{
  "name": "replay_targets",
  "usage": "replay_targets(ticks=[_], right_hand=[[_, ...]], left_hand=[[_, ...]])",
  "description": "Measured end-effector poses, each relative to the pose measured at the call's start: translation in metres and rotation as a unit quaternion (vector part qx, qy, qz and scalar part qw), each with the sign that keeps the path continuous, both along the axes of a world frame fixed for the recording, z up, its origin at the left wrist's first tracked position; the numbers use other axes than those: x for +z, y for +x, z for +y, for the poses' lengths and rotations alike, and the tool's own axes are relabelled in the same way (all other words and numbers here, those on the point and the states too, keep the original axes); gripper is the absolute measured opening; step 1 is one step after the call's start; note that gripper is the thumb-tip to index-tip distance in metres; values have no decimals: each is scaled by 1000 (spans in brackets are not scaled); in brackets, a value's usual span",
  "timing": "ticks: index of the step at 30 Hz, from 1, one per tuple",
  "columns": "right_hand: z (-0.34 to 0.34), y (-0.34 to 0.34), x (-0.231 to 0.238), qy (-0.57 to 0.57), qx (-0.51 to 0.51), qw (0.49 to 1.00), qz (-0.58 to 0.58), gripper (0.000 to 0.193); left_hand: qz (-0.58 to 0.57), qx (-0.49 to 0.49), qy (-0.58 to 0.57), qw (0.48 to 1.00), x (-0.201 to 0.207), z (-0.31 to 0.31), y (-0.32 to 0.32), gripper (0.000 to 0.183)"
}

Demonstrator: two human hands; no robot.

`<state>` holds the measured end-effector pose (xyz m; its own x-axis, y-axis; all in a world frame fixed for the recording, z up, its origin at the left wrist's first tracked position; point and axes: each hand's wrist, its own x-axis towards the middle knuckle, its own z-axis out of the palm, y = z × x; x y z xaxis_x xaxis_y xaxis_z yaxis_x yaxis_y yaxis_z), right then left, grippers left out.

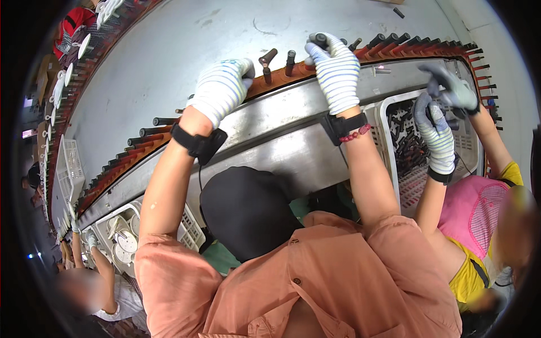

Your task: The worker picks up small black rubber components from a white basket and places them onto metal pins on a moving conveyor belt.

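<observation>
Right hand (336, 70): striped glove, thumb and fingers closed on a black-ended piece (320, 40), round end showing at the top of the grip, right at the curved band (265, 85). Left hand (221, 90): fingers curled at the band; palm side hidden, so can't tell if it holds anything.

Between the hands: a tilted brown piece (269, 56) just beside the left hand, then an upright dark piece (290, 63) on the band. More black-ended pieces run along the band both ways.

For handling here, my read: grip the piece by its body, keep it in line with its spot on the band, no side load. Can't see whether it's going on or coming off. Tilted brown one looks worth a check; its upright neighbour is the reference. Keep knuckles off adjacent pieces and the wrist-unit cables clear of the band.

Near side: steel counter (276, 135), with a small metal tube (382, 70) lying on it to the right. Farther right, a co-worker's gloved hands (437, 132) over a white basket (389, 135) of dark parts. Lower left, another basket (104, 225) with white discs (127, 241).
</observation>
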<state>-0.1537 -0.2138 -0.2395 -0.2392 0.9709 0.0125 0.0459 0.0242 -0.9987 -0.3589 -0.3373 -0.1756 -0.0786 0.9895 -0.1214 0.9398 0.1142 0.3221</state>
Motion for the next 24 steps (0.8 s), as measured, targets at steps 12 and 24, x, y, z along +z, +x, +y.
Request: replay_targets(ticks=[12, 24], right_hand=[[-70, 42, -28, -12, 69, 988, -139, 33], [18, 79, 7, 97, -166, 981, 35, 35]], left_hand=[[-86, -47, 99, 990, 26, 19, -10, 42], [-78, -157, 105, 979, 25, 31, 12, 45]])
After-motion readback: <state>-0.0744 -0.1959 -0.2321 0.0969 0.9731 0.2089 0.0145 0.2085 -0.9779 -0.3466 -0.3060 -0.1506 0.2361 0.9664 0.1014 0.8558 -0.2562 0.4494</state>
